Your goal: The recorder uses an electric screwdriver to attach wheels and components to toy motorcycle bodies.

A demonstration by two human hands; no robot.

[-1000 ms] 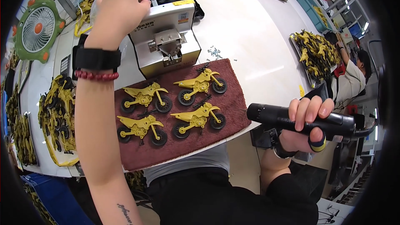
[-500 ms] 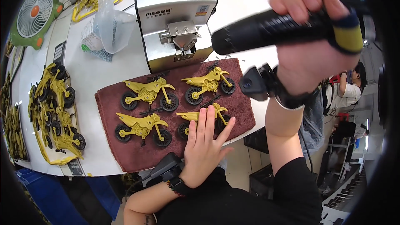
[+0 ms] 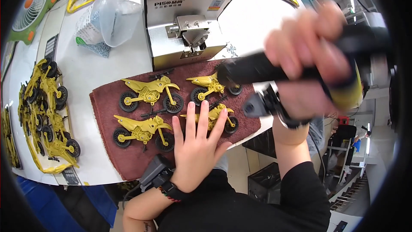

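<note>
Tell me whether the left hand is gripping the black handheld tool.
No, the right hand grips the black handheld tool, while the left hand is spread over a yellow toy motorcycle.

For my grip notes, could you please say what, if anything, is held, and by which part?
The right hand grips a black tool around its middle; the open left hand grips nothing.

The left hand [image 3: 195, 154] partly covers a yellow toy bike [image 3: 213, 118]; the blurry right hand [image 3: 307, 71] holds a black tool [image 3: 251, 69].
</note>
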